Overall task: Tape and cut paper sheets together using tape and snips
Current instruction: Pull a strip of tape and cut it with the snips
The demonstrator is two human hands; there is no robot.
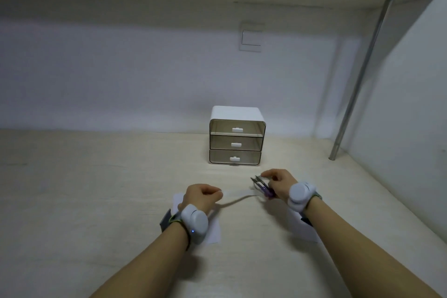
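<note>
Risk centres on the tape strip [238, 195], stretched between both hands just below frame centre: it sags at mid-span and, in my judgement, could fold onto itself or stick to the surface [96, 189] before the cut. A skewed cut is likely if tension drops. Left hand [202, 197] is curled, pinching the strip's left end above a paper sheet [214, 230]. Right hand [278, 182] grips the purple-handled snips [262, 187], blades parted at the strip's right end; the tape roll itself cannot be made out. A second sheet [302, 227] lies under the right wrist.
</note>
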